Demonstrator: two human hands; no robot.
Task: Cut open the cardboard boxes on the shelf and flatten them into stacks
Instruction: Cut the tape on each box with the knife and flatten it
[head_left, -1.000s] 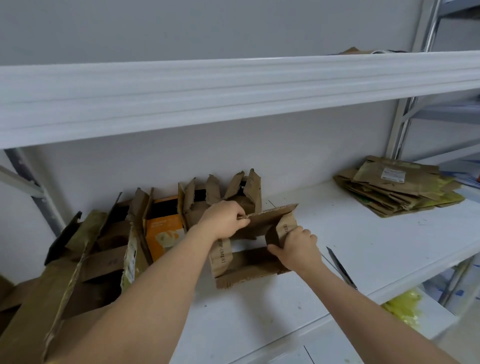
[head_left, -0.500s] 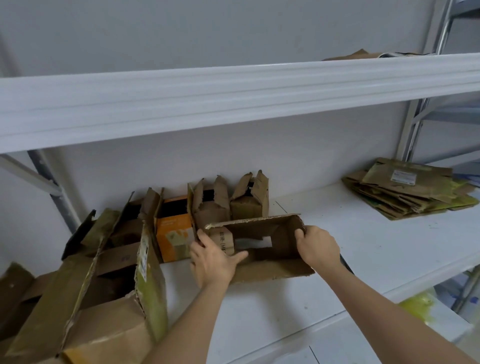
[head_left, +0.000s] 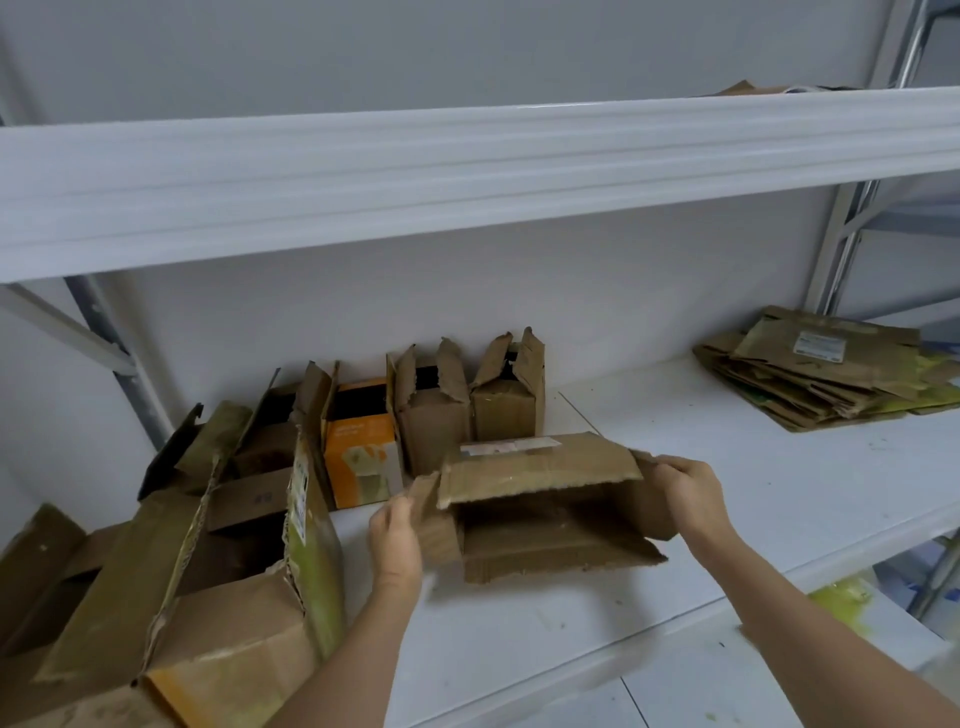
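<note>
I hold the opened brown corrugated cardboard box (head_left: 545, 499) low over the front of the white shelf board (head_left: 779, 467), lying on its side with its open mouth toward me. My left hand (head_left: 397, 535) pinches the torn end flap at the box's left side; my right hand (head_left: 685, 493) grips the right end wall, fingers curled over its edge. I judge the box light and empty, with stiff panels but soft, ragged edges that could tear under a hard pull, so the best holds are the end walls near the creases, not the frayed flap tips. Pressing opposite corners together should collapse it flat. The shelf surface is smooth, white and lightly marked. Behind the box stand two small open brown cartons (head_left: 467, 405) and an orange printed carton (head_left: 361, 447); a large open brown carton (head_left: 218, 571) sits to the left. The stack of flattened brown cardboard (head_left: 831, 374) lies well apart at the right, under the upper white shelf (head_left: 467, 171), by a pale grey wall (head_left: 415, 52).
</note>
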